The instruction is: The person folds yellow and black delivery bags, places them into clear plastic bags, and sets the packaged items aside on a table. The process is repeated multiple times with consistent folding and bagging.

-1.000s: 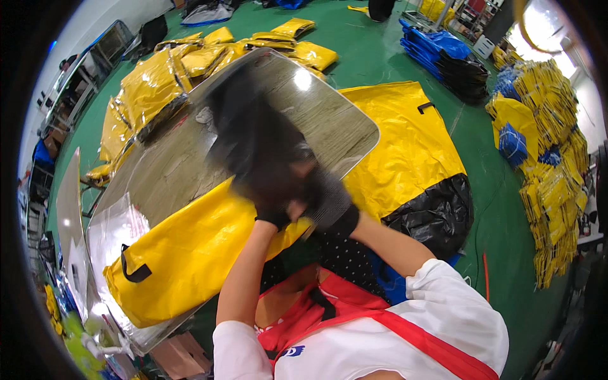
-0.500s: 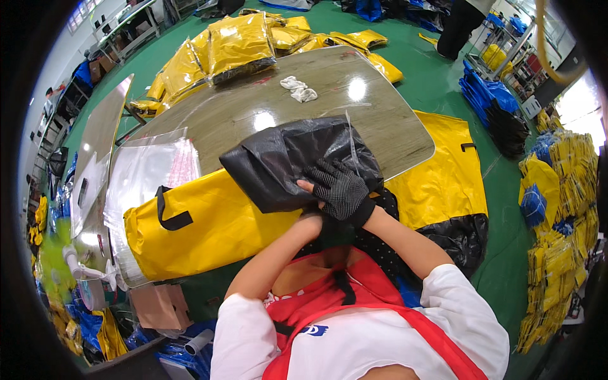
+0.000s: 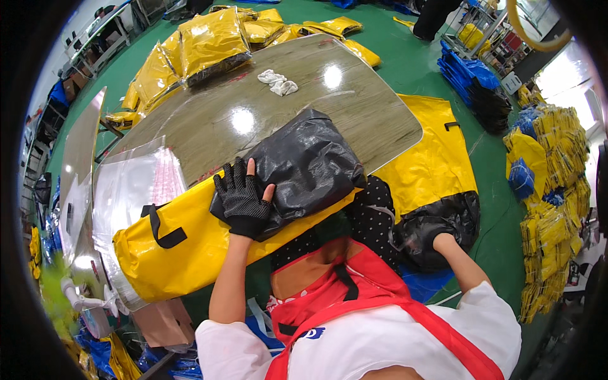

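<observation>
A yellow bag (image 3: 190, 247) with a black bottom part (image 3: 310, 168) and a black strap lies across the near edge of the table. My left hand (image 3: 240, 199), in a black fingerless glove with a dotted pattern, rests flat on the left part of that black section, fingers spread. To my right, a second yellow bag (image 3: 437, 145) hangs beside the table with its black bottom part (image 3: 443, 215) toward me. My right hand (image 3: 425, 246), also gloved in black, is at that lower black end. Its fingers blend into the dark material and cannot be made out.
Clear plastic bags (image 3: 136, 190) are stacked at the table's left. White gloves (image 3: 277, 82) lie on the wood-patterned tabletop (image 3: 323, 63). Packed yellow bags (image 3: 212, 44) pile up beyond it. Blue and black bundles (image 3: 472, 82) and tied yellow stacks (image 3: 551, 215) stand on the right.
My hands have parted: the left moved left onto the black section, the right down to the second bag. The black section now lies flatter, and my view has shifted slightly right.
</observation>
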